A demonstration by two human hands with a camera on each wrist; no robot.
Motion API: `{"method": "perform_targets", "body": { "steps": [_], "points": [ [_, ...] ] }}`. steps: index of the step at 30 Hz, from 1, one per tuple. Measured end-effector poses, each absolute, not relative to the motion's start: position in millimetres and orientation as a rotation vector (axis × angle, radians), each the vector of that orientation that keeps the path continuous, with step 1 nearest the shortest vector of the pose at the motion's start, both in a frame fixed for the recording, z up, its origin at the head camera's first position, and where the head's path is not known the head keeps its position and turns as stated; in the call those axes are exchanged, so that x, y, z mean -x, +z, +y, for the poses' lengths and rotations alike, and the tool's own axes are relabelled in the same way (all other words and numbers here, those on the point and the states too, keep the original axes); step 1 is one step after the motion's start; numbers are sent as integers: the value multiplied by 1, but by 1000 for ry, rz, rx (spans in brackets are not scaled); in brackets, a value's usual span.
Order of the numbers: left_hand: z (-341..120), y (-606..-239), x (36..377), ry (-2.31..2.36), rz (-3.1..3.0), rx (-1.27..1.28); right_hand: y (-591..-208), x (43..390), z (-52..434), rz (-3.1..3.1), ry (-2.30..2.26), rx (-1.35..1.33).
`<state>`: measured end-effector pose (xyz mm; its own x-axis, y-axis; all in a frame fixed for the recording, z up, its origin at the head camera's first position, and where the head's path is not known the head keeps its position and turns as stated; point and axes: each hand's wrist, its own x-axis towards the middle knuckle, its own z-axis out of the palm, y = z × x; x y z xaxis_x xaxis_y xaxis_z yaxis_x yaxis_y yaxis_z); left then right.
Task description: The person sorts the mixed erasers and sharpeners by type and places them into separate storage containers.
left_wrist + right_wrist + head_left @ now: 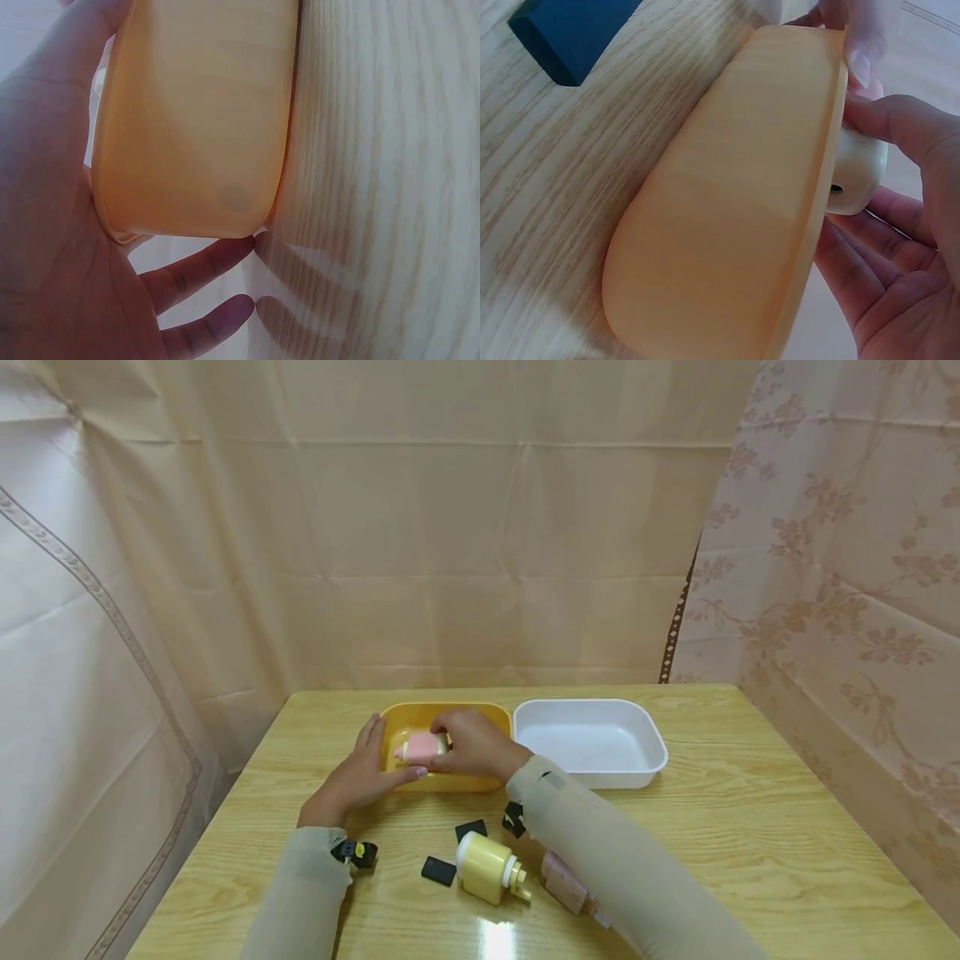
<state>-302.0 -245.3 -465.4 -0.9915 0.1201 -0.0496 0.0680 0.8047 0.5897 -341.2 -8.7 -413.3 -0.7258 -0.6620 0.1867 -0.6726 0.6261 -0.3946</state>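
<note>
Right now, a wooden surface (750, 827) carries a white tub (592, 743) next to a yellow tub (408, 720); the two tubs sit side by side, just about touching. Closer to the person lie a yellow pump bottle (486, 867) on its side, some small black blocks (438, 871), and a pink thing (564, 883) partly hidden under the right sleeve. Curtains hang all around.

Both arms reach over these things to the yellow tub. The left hand (360, 772) lies flat against the tub's left wall with straight fingers, an open grip, and its fingertips (232, 251) touch the surface. The right hand (472, 747) has a closed grip, fingers curled round a small pink and cream bottle (422, 747). That bottle is over the yellow tub, just inside its rim. It looks smooth and round, pink on one part and cream on its end (859, 169).
</note>
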Motion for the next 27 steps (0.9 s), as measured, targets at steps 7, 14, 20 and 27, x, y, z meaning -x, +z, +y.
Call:
{"method": "perform_targets", "body": {
  "steps": [7, 14, 20, 27],
  "points": [
    [-245, -466, 302, 938, 2910, -156, -417, 341, -11, -2827, 690, -1158],
    [-245, -465, 301, 932, 2915, -169, -420, 343, -11, -2823, 733, -1159],
    [-246, -464, 300, 936, 2917, -184, -420, 342, -11, -2832, 770, -1143],
    [-245, -462, 299, 933, 2913, -184, -422, 341, -12, -2845, 771, -1113]
  ]
}}
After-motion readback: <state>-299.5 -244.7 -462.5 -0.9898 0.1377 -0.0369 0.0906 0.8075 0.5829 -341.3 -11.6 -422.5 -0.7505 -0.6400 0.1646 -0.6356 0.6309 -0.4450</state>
